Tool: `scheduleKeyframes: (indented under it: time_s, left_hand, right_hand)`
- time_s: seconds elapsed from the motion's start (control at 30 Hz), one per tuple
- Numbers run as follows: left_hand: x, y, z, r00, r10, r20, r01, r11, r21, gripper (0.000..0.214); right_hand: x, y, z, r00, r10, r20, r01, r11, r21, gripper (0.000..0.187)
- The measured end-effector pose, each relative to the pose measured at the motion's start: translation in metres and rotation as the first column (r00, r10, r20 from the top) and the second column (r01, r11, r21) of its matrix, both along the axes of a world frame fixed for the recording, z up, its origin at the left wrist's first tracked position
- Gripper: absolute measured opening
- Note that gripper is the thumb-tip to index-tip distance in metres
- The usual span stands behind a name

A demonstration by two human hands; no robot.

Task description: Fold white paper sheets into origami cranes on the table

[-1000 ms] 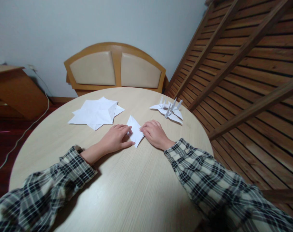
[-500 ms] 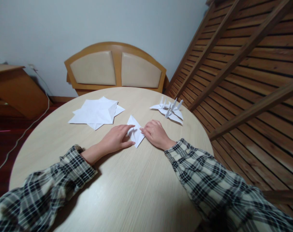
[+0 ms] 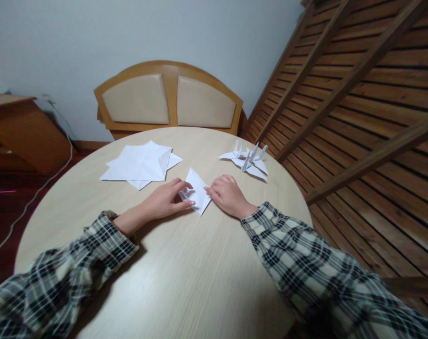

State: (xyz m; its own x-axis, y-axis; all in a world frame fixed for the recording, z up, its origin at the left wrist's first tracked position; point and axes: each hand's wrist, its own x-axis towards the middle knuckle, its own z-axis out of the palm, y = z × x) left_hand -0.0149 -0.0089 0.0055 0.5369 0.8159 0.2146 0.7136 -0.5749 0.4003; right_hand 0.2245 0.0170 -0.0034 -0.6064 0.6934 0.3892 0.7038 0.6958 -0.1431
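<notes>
A small diamond-shaped folded white paper [image 3: 199,192] lies on the table between my hands, one corner pointing away from me. My left hand [image 3: 166,197] rests over its left side, with thumb and fingers apart and the fingertips on or just above the paper. At the right corner, my right hand [image 3: 228,197] is curled, with thumb and forefinger closed on the paper's edge. Its other fingers are folded in. Parts of the left and right corners are hidden under the hands.
Several flat folded white paper sheets [image 3: 139,162] overlap on the left of the round table [image 3: 186,278]. Folded paper cranes [image 3: 251,162] stand at the right. A padded chair back [image 3: 171,99] rises behind the table, and a slatted wooden panel [image 3: 369,117] is at the right.
My left hand has shifted slightly left, its fingers drawing back from the paper's middle and uncovering more of it. The right hand stays in place.
</notes>
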Motion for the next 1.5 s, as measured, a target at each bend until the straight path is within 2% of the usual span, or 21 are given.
scheduleKeyframes:
  time_s: [0.3, 0.53, 0.67, 0.83, 0.97, 1.17, 1.4, 1.5]
  left_hand:
    - [-0.009, 0.004, -0.003, 0.995, -0.101, 0.007, 0.101, 0.995, 0.013, 0.034]
    - [-0.013, 0.007, -0.005, 0.995, -0.101, -0.011, 0.102, 0.994, 0.038, 0.030]
    - [-0.010, 0.007, -0.009, 0.997, -0.075, -0.029, 0.077, 0.995, 0.066, 0.032]
    - [-0.004, 0.007, -0.016, 1.000, 0.015, -0.020, -0.013, 0.993, 0.114, 0.031]
    - [-0.002, 0.009, -0.021, 1.000, 0.017, 0.003, -0.018, 0.990, 0.142, 0.026]
    - [-0.004, 0.011, -0.021, 0.998, 0.065, -0.010, -0.064, 0.992, 0.109, 0.015]
    - [-0.006, 0.011, -0.022, 0.996, 0.074, 0.049, -0.079, 0.988, 0.135, 0.010]
    - [-0.006, 0.011, -0.022, 0.995, 0.095, 0.040, -0.100, 0.986, 0.136, 0.011]
  right_hand:
    - [0.000, 0.000, 0.001, 1.000, -0.002, 0.003, 0.002, 1.000, -0.009, 0.052]
    - [0.000, 0.001, 0.000, 1.000, 0.001, -0.003, -0.001, 1.000, -0.003, 0.054]
    - [0.000, 0.001, -0.001, 1.000, 0.007, -0.015, -0.007, 1.000, -0.008, 0.053]
    - [0.000, 0.002, -0.001, 0.999, -0.001, -0.035, 0.001, 1.000, -0.017, 0.053]
    - [0.002, 0.003, -0.002, 0.996, -0.009, -0.086, 0.007, 1.000, -0.027, 0.050]
    - [0.003, 0.002, 0.000, 0.996, -0.024, -0.090, 0.020, 0.999, -0.035, 0.047]
    - [0.002, -0.002, 0.005, 0.997, -0.033, -0.073, 0.029, 0.998, -0.051, 0.034]
    - [0.001, -0.003, 0.007, 0.996, -0.014, -0.088, 0.008, 0.998, -0.060, 0.038]
